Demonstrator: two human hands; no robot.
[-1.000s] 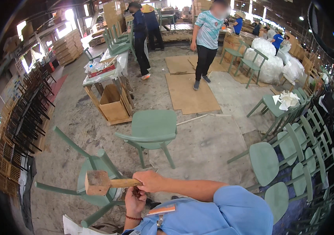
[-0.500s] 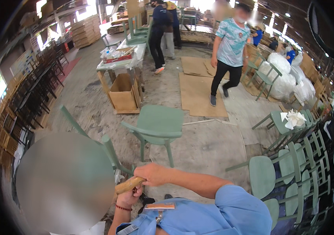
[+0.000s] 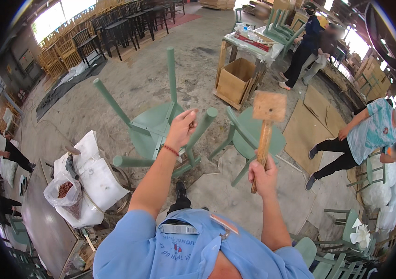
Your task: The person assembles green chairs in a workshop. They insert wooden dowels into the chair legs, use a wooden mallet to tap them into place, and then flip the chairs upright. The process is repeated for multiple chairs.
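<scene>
A wooden mallet (image 3: 269,108) stands upright in my right hand (image 3: 264,176), whose fingers wrap its handle below the block-shaped head. My left hand (image 3: 184,128) is closed over an overturned green chair (image 3: 153,124), right beside one of its raised legs. What its fingers hold, if anything, is too small to make out. The overturned chair's legs point up, and its seat underside with dark fixing spots shows. Just to its right a second green chair (image 3: 265,132) stands on its feet, partly behind the mallet handle.
At left, a bag of small brown parts (image 3: 65,190) and a power tool (image 3: 71,165) rest on a white-covered surface (image 3: 98,186). A worktable (image 3: 253,44) with a cardboard box (image 3: 237,79) stands beyond the chairs. A person (image 3: 365,132) is at right; more green chairs (image 3: 346,228) stand lower right.
My view has turned left. Both hands were together at the wooden handle; now the right alone holds the mallet upright, and the left has moved over to the overturned chair.
</scene>
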